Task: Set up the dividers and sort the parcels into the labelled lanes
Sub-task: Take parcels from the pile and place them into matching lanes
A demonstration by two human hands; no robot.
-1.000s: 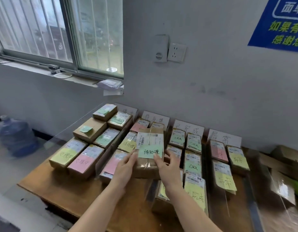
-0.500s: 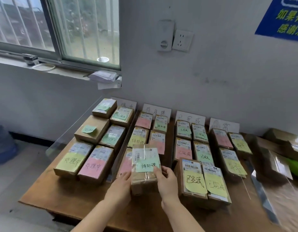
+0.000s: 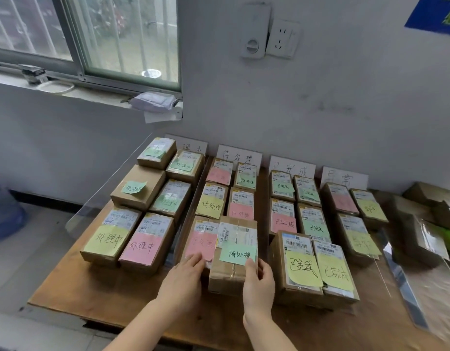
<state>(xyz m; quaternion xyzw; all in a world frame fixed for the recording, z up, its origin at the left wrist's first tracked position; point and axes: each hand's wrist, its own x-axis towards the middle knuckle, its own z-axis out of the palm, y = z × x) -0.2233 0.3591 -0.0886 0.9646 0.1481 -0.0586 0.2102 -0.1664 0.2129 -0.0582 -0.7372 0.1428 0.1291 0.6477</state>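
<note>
A brown parcel with a green sticky note [image 3: 232, 257] rests at the front of the second lane, beside a parcel with a pink note [image 3: 200, 240]. My right hand [image 3: 258, 282] grips its right side, thumb on the green note. My left hand [image 3: 183, 279] lies flat against its left side and the pink-note parcel's front. Several labelled parcels fill the lanes on the wooden table [image 3: 112, 300]. White lane cards [image 3: 240, 154] stand against the wall. A clear divider [image 3: 191, 196] separates the first and second lanes.
More cardboard boxes [image 3: 421, 239] and a clear sheet [image 3: 406, 282] lie at the table's right end. A blue water jug [image 3: 3, 211] stands on the floor at left. The window sill [image 3: 92, 92] holds small items.
The green-note parcel has come down from above the lane to the table at the lane's front, both hands moving with it toward me.
</note>
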